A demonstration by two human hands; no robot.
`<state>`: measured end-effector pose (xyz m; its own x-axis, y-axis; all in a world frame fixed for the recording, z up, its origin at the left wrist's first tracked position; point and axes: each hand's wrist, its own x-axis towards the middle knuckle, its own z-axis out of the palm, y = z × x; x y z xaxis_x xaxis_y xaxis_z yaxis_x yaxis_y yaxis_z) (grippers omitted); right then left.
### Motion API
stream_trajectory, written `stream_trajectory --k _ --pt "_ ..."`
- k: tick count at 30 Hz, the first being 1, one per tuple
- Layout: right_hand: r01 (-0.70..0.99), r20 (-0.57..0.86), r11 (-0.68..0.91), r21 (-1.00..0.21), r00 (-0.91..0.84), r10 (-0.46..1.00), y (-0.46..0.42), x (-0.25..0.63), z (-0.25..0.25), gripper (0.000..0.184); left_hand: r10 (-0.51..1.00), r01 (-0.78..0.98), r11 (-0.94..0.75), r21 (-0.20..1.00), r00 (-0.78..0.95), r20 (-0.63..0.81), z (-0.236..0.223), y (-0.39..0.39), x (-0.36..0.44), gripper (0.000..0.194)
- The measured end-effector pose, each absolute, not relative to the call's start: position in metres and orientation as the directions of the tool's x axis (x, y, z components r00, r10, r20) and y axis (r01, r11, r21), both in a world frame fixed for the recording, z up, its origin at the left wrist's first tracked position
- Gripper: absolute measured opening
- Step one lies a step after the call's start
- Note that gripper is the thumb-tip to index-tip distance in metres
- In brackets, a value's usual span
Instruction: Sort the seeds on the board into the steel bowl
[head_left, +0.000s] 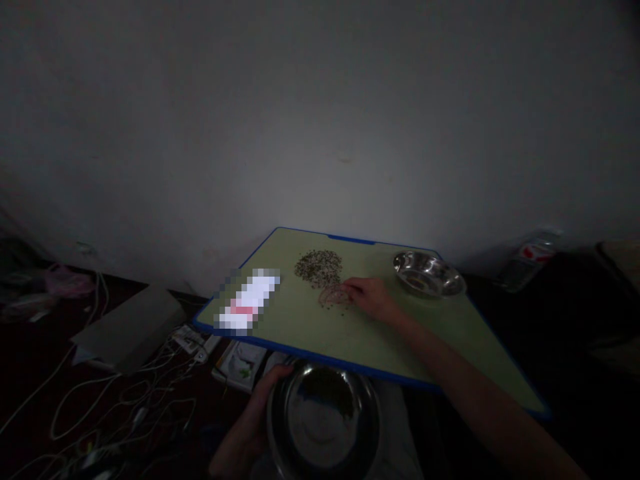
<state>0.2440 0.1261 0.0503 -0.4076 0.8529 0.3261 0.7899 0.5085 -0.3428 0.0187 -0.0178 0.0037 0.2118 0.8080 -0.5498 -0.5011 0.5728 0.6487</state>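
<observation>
A pile of small dark and pale grains (319, 268) lies on a pale green board (310, 327) with a blue rim. At the near side of the pile, my right hand (370, 297) pinches a thin, see-through round piece with a reddish edge (332, 296); its exact kind is too dim to tell. A few stray grains lie around it. Below the board's front edge, my left hand (260, 407) grips the left rim of a shiny metal bowl (320, 427). Dark greenish matter shows along that bowl's far inner side, though it may be partly reflection.
Another metal bowl (429, 275) stands on the board's right side. A lit, pixelated phone-like screen (250, 303) lies at the left. Tangled white cables (135, 393) and a grey box (133, 327) are lower left. A plastic bottle (531, 260) leans near the wall at right.
</observation>
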Motion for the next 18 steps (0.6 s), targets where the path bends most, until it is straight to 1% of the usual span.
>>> stream_trajectory --k 4,8,13,18 --pt "0.791 0.339 0.494 -0.361 -0.383 0.86 0.1281 0.2452 0.0485 0.03 0.783 -0.516 0.59 0.621 0.177 -0.597 0.0046 -0.017 0.0205 0.014" --pt "0.802 0.344 0.489 -0.341 -0.378 0.86 0.1294 0.2452 0.0471 0.029 0.763 -0.52 0.617 0.591 0.212 -0.61 0.0053 -0.0166 0.0213 0.018" --pt "0.811 0.329 0.485 -0.326 -0.384 0.863 0.1282 0.2426 0.0475 0.029 0.793 -0.536 0.569 0.623 0.158 -0.589 0.0082 -0.0182 0.0232 0.015" --pt "0.808 0.317 0.497 -0.316 -0.404 0.858 0.1255 0.2414 0.05 0.029 0.77 -0.513 0.603 0.61 0.175 -0.614 0.0087 -0.0161 0.0236 0.018"
